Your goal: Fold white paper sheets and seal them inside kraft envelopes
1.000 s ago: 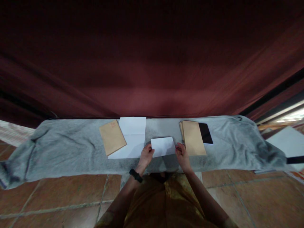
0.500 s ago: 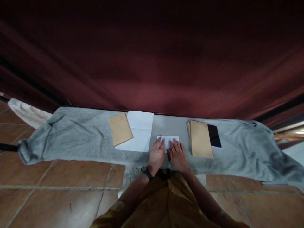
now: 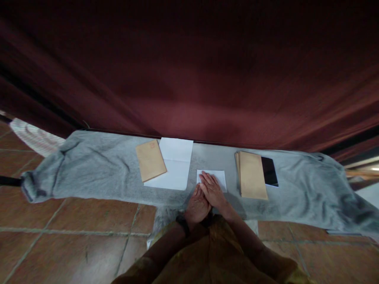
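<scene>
A small folded sheet of white paper point(image 3: 220, 178) lies in front of me on the grey cloth. My right hand point(image 3: 212, 190) rests flat on it, with fingers stretched out toward the paper's far left corner. Just nearer to me is my left hand point(image 3: 197, 207), a dark band on its wrist. Its fingers reach the near edge of the paper and are partly covered by the right hand. Neither hand grips anything.
To the left, a brown envelope point(image 3: 151, 161) overlaps a larger creased white sheet point(image 3: 177, 165). A stack of brown envelopes point(image 3: 253, 175) lies to the right, partly over a dark tablet point(image 3: 269, 171). The grey cloth point(image 3: 100, 169) is wrinkled at both ends. A dark red curtain point(image 3: 189, 98) hangs behind.
My right hand has slid left across the folded paper, uncovering its right side. My left hand has drawn back toward me, and the two hands now touch.
</scene>
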`<state>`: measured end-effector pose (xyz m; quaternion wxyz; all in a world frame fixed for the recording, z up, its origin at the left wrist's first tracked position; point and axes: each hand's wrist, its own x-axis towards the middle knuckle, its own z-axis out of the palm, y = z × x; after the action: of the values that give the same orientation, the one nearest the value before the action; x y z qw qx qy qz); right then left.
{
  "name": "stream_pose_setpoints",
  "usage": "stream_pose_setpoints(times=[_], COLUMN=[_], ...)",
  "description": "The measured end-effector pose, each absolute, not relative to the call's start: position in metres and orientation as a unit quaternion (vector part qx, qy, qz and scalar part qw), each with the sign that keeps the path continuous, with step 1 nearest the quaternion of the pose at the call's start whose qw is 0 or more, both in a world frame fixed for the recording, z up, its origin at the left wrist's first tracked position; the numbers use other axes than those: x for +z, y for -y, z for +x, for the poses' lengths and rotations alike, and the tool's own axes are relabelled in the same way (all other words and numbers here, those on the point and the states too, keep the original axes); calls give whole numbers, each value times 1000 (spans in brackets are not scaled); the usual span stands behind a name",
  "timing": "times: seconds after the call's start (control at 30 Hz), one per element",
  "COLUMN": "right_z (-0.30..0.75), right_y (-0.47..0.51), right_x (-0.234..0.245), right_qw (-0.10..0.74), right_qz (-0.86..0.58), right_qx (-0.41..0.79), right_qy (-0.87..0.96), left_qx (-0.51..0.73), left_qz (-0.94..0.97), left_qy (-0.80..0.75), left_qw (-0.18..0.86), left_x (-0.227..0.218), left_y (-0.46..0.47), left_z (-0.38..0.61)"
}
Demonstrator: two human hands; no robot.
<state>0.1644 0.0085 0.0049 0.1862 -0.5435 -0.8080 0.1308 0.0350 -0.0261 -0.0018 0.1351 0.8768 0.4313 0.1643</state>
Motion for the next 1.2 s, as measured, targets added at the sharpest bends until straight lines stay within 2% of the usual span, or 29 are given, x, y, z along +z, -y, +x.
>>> stream_pose_setpoints(times=[0.33, 0.57, 0.77, 0.9, 1.07, 1.13, 1.2], right_z=[216, 231, 239, 248, 249, 245, 238], right_y=[9, 20, 27, 26, 16, 9, 0], right_x=[-6, -10, -1, 13, 33, 36, 35], right_qw=[190, 201, 202, 252, 397, 401, 371], right_qz=[-635, -638, -588, -568, -609, -635, -666], right_qx=[53, 58, 92, 118, 183, 186, 158], right_qy=[747, 741, 778, 775, 662, 634, 628], left_qx=[199, 78, 58, 133, 291, 341, 364], left_qz=[844, 889, 897, 869, 739, 674, 641], left_qy=[-470, -424, -411, -436, -480, -515, -553], left_qw=[165, 156, 153, 191, 372, 404, 389], left_x=[2, 9, 32, 55, 72, 67, 56], left_y=[17, -7, -15, -26, -52, -61, -67], left_z=[23, 8, 9, 4, 3, 9, 15])
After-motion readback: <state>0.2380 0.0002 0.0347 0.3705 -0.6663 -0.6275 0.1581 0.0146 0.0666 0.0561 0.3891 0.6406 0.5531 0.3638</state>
